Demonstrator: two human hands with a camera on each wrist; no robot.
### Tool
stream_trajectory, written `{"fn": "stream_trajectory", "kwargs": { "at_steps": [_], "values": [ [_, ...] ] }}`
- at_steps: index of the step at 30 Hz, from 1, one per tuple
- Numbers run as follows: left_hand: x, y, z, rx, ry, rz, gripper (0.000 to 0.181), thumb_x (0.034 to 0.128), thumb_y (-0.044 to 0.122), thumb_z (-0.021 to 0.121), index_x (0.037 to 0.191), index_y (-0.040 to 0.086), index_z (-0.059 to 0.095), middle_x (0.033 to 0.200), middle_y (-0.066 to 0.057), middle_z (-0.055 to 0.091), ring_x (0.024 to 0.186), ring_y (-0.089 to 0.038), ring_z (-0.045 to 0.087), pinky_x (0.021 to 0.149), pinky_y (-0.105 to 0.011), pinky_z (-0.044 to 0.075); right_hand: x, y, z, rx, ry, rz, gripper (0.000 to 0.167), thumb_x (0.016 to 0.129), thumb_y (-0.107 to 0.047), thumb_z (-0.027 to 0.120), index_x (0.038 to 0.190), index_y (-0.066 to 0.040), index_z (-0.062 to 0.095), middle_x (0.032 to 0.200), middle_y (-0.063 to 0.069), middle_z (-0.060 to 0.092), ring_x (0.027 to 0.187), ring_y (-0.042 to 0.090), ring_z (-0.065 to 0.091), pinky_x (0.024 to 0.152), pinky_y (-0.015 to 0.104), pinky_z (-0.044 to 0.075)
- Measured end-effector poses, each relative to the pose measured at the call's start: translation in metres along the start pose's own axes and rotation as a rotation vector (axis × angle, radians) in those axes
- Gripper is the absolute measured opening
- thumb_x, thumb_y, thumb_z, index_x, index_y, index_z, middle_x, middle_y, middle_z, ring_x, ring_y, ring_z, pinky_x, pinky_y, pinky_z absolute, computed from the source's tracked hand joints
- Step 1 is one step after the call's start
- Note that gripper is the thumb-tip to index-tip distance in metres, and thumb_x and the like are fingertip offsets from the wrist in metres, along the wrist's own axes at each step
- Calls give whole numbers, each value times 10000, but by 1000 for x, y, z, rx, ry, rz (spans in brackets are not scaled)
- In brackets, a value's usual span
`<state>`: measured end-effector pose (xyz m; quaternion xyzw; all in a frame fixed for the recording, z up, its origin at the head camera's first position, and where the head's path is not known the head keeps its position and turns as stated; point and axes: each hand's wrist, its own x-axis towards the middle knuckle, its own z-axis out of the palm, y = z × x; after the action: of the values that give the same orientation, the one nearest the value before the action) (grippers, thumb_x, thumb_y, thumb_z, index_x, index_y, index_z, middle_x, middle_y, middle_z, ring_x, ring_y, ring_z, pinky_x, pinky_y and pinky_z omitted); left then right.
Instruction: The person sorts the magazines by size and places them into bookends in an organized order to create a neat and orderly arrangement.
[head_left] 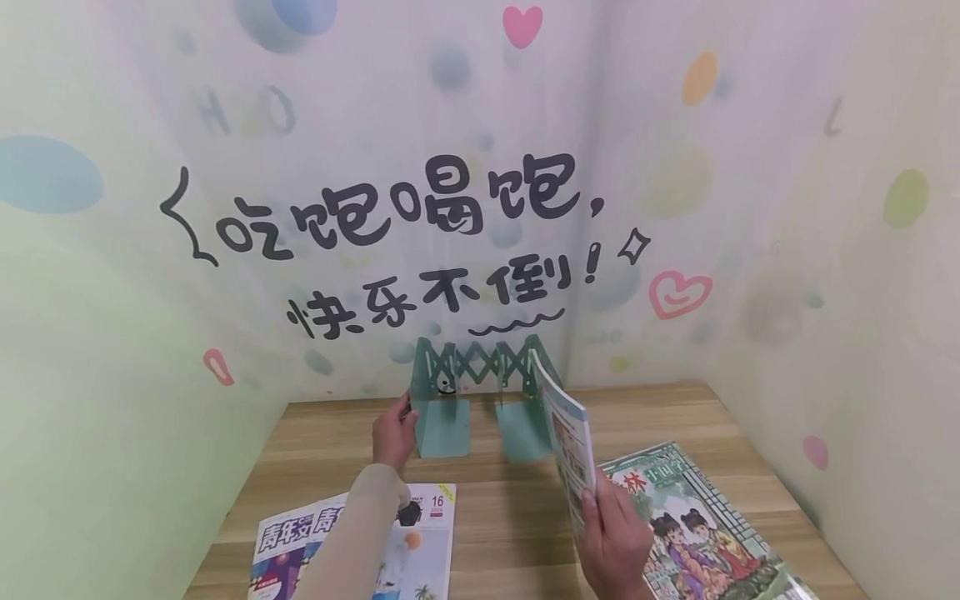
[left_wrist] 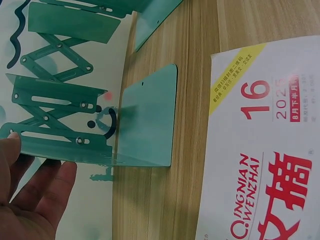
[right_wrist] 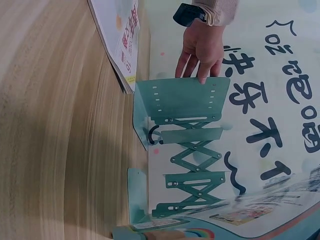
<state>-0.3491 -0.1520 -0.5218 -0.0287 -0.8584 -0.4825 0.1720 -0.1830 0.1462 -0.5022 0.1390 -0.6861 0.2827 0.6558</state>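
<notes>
A green expandable metal bookend point(head_left: 476, 362) stands at the back of the table, its crossed bars spread between two upright end plates with flat feet. My left hand point(head_left: 393, 433) pinches the edge of its left end plate; in the left wrist view the thumb point(left_wrist: 10, 142) lies over that edge, with the fingers on the outer side. My right hand point(head_left: 617, 537) grips a thin magazine point(head_left: 568, 442) by its near edge. That magazine stands upright, its far end beside the bookend's right end plate, and hides part of it. Whether they touch I cannot tell.
Magazines with purple lettering point(head_left: 288, 533) lie at the front left, partly under my left forearm. At the right lies another magazine point(head_left: 697, 533) with two illustrated figures on its cover. A printed wall point(head_left: 480, 125) rises right behind the wooden table point(head_left: 330, 433).
</notes>
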Motion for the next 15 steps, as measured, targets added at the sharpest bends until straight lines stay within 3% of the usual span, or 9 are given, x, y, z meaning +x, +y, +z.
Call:
{"fn": "stream_trajectory", "kwargs": {
  "at_steps": [15],
  "values": [
    [0, -1, 0, -1, -6, -12, 428, 1005, 105, 524, 1430, 74, 479, 1341, -168, 569, 1184, -366, 571, 949, -503, 489, 2, 3, 10, -42, 17, -37, 394, 1009, -292, 525, 984, 53, 714, 812, 168, 690, 616, 311, 653, 433, 440, 496]
  ]
}}
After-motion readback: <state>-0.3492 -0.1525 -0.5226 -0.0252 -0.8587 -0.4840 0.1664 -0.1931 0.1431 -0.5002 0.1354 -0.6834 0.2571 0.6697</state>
